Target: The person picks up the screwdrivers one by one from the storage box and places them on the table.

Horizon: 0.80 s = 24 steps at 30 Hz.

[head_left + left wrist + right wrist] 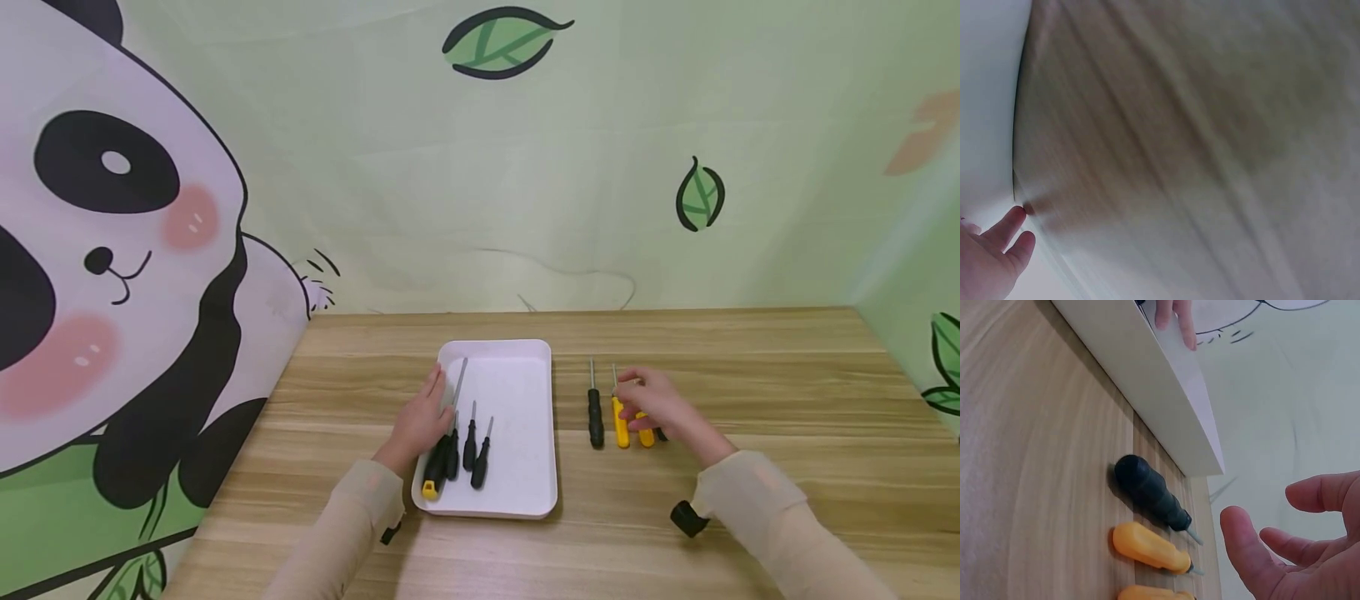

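My left hand point(422, 423) lies along the left rim of a white tray point(525, 433), fingers extended. Inside the tray is a large screwdriver with a black handle and yellow end point(432, 475). Several small black screwdrivers point(481, 467) lie beside it. To the tray's right, my right hand point(660, 402) hovers over a row of screwdrivers, fingers spread and holding nothing. That row has a black screwdriver point(1150, 490), a yellow screwdriver point(1147, 547) and a second yellow screwdriver point(1154, 592). A dark handle point(662, 435) shows beyond them, mostly hidden by the right hand.
Everything lies on a wood-grain table point(360, 375). Behind it hangs a pale green backdrop point(420, 192) printed with leaves and a large panda point(150, 275). A black wrist device point(688, 518) sits below the right sleeve.
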{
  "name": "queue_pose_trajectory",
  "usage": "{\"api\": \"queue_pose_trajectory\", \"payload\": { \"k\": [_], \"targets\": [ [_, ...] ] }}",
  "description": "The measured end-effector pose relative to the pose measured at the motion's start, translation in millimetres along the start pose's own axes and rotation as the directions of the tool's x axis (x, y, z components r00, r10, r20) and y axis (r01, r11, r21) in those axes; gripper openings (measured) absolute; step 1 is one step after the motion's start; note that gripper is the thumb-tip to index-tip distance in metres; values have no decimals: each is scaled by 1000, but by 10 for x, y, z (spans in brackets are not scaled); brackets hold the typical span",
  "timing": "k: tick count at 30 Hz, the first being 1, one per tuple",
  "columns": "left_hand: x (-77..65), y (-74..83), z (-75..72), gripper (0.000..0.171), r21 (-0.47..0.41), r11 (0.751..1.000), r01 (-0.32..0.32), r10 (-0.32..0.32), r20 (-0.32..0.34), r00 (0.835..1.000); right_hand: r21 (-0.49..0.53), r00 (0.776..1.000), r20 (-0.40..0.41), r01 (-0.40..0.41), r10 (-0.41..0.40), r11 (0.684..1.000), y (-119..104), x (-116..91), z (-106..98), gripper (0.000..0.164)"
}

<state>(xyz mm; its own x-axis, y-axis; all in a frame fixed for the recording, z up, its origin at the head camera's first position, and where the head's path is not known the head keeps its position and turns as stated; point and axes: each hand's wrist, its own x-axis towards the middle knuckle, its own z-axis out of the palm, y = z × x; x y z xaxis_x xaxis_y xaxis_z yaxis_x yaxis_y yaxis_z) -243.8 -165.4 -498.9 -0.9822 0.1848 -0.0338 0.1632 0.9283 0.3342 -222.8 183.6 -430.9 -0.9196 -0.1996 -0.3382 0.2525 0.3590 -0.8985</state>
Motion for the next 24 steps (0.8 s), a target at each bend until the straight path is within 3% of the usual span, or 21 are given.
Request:
{"api": "queue_pose_trajectory", "payload": {
  "k": [15,24],
  "targets": [
    [-7,1,0,62,12,1000,-6,6,-4,1000,24,998,53,39,-40,999,-40,-31,228,45],
    [-9,5,-6,62,6,1000,7,-7,5,1000,23,998,70,5,-6,1000,-91,-4,392,45]
  ]
}}
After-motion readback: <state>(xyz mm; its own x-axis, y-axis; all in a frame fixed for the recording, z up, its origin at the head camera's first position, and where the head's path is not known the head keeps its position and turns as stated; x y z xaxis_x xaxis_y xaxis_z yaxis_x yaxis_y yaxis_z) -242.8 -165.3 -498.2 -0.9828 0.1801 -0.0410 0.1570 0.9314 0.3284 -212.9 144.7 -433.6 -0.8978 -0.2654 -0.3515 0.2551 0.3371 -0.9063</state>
